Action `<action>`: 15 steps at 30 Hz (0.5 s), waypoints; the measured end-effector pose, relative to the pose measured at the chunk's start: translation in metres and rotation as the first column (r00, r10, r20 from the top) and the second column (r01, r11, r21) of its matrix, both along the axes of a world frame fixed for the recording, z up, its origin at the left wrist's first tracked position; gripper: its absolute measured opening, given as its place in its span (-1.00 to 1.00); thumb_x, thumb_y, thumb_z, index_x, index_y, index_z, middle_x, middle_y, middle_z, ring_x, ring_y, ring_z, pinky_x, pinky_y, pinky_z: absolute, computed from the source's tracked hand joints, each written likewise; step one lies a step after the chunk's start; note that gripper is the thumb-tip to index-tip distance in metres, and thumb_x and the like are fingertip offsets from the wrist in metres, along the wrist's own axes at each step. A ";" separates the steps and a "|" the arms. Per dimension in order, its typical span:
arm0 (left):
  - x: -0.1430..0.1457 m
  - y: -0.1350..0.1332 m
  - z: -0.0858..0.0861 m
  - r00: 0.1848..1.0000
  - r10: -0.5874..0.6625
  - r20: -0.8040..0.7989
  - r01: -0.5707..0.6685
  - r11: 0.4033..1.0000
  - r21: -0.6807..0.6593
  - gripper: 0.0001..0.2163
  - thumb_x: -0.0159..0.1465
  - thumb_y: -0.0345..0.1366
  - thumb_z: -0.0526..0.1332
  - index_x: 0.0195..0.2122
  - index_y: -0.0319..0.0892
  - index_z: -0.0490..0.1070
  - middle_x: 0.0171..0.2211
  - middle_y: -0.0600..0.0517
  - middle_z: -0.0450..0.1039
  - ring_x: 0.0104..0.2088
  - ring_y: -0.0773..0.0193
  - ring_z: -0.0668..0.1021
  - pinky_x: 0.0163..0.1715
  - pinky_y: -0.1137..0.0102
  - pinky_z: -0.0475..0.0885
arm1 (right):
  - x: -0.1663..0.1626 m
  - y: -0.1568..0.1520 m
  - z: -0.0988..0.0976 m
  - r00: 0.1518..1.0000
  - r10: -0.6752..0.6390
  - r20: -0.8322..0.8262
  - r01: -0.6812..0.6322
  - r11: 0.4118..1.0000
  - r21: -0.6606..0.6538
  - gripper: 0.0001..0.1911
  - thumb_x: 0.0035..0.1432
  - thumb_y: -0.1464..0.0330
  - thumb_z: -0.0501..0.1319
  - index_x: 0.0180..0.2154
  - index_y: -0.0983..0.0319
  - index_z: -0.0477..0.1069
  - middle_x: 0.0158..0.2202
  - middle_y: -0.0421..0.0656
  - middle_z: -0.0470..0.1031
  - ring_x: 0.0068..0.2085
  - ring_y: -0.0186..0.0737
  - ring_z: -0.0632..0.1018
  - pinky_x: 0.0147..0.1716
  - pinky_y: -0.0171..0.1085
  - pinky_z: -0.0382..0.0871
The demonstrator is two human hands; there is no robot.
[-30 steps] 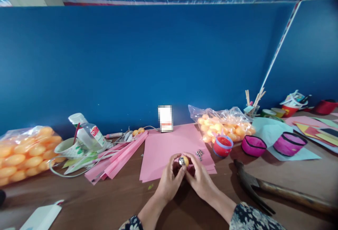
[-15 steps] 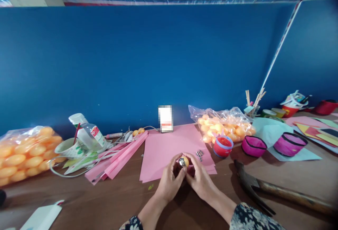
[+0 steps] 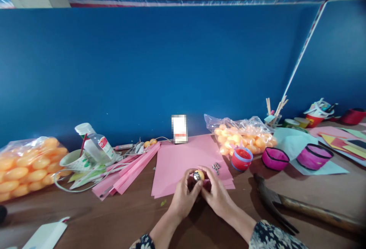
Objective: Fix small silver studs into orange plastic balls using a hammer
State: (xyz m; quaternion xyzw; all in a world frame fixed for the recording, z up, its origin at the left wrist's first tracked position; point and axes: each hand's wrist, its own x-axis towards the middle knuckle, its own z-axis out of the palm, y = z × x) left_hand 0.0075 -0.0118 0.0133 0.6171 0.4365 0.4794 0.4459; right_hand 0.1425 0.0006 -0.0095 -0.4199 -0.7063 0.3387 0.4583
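Between the fingertips of both my hands is a small yellow-orange ball with a shiny silver piece against its left side. My left hand is closed around the left side, by the silver part. My right hand grips from the right, fingers curled over the ball. The thumbs meet at the near side and hide its lower part. Just beyond my right fingers, several little silver pieces lie on stacked pink paper; whether the held silver part is the same kind, I cannot tell.
A claw-headed hammer lies at right. Behind it stand a red cup and two magenta fabric rings. Bags of orange balls sit right and left. Pink strips, a clear bottle and a cup are leftward.
The silver piece has turned slightly in my fingers and shows a smoother, rounder face. Both hands stay in nearly the same place.
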 end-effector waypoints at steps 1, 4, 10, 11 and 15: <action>0.000 0.000 0.000 1.000 -0.001 0.010 0.002 1.000 -0.009 -0.77 0.18 -0.25 0.11 -0.14 -0.17 0.22 -0.29 0.00 0.42 -0.24 0.22 0.49 -0.20 0.33 0.38 | 0.000 0.000 0.000 1.000 0.002 0.005 -0.002 1.000 0.002 -0.61 0.11 0.38 0.10 0.01 0.20 0.16 -0.13 -0.05 0.40 -0.33 -0.25 0.49 -0.22 -0.21 0.43; 0.001 -0.002 0.001 1.000 0.005 0.024 -0.004 0.999 -0.034 -0.78 0.18 -0.25 0.12 -0.17 -0.16 0.17 -0.33 0.03 0.40 -0.30 0.26 0.49 -0.27 0.37 0.39 | 0.000 0.000 -0.001 1.000 0.006 0.019 -0.006 1.000 0.007 -0.60 0.10 0.38 0.11 0.00 0.21 0.17 -0.12 -0.04 0.40 -0.26 -0.21 0.49 -0.20 -0.20 0.42; 0.001 -0.001 0.004 1.000 0.008 0.016 -0.008 0.999 -0.032 -0.77 0.16 -0.24 0.15 -0.20 -0.15 0.15 -0.36 0.06 0.39 -0.30 0.27 0.48 -0.27 0.37 0.38 | 0.001 0.000 0.001 1.000 0.002 0.002 -0.002 1.000 0.026 -0.62 0.08 0.41 0.11 -0.02 0.21 0.20 -0.13 -0.05 0.40 -0.25 -0.19 0.48 -0.22 -0.19 0.41; 0.001 -0.001 0.004 1.000 0.004 0.023 -0.004 0.999 -0.033 -0.76 0.16 -0.24 0.15 -0.19 -0.15 0.15 -0.35 0.05 0.40 -0.29 0.26 0.48 -0.25 0.36 0.38 | 0.001 0.000 0.002 1.000 0.007 0.000 -0.007 1.000 0.024 -0.63 0.08 0.42 0.11 -0.03 0.21 0.20 -0.13 -0.04 0.40 -0.26 -0.20 0.48 -0.23 -0.19 0.41; 0.001 -0.001 0.003 0.999 -0.007 0.041 0.009 0.999 -0.049 -0.68 0.15 -0.26 0.16 -0.09 -0.15 0.14 -0.26 0.01 0.43 -0.22 0.23 0.49 -0.16 0.30 0.38 | 0.000 -0.001 0.007 1.000 0.025 0.001 -0.025 1.000 0.008 -0.66 0.08 0.42 0.11 -0.05 0.20 0.23 -0.14 -0.06 0.42 -0.30 -0.22 0.49 -0.24 -0.21 0.41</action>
